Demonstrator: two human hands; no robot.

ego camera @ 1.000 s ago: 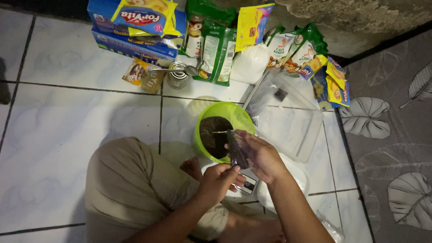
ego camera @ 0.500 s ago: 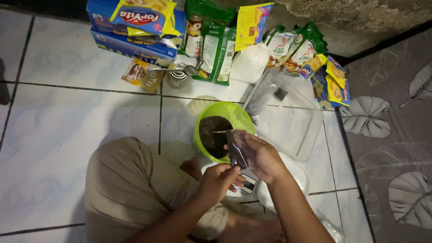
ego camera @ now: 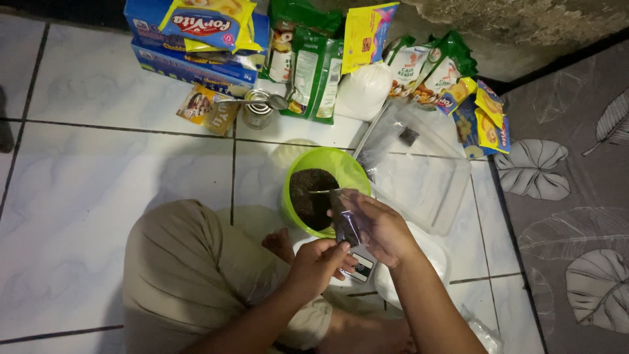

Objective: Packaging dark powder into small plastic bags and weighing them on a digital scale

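Observation:
My right hand (ego camera: pixel 383 228) holds a small clear plastic bag (ego camera: pixel 345 216) with dark brown powder in it, just over the near rim of a green bowl (ego camera: pixel 347 168). The bowl holds more dark powder (ego camera: pixel 312 195), and a spoon handle rests across it. My left hand (ego camera: pixel 319 264) sits just below the bag, fingers pinched at its lower edge. Under both hands lies a small white kitchen scale (ego camera: pixel 360 267).
I sit on white floor tiles with my knee (ego camera: pixel 178 262) at the lower left. Boxes, green and yellow food packets (ego camera: pixel 314 69), an open tin can (ego camera: pixel 257 108) and a white bag line the far wall. A clear plastic container (ego camera: pixel 419 177) lies right of the bowl. A patterned grey mat (ego camera: pixel 570 196) covers the right.

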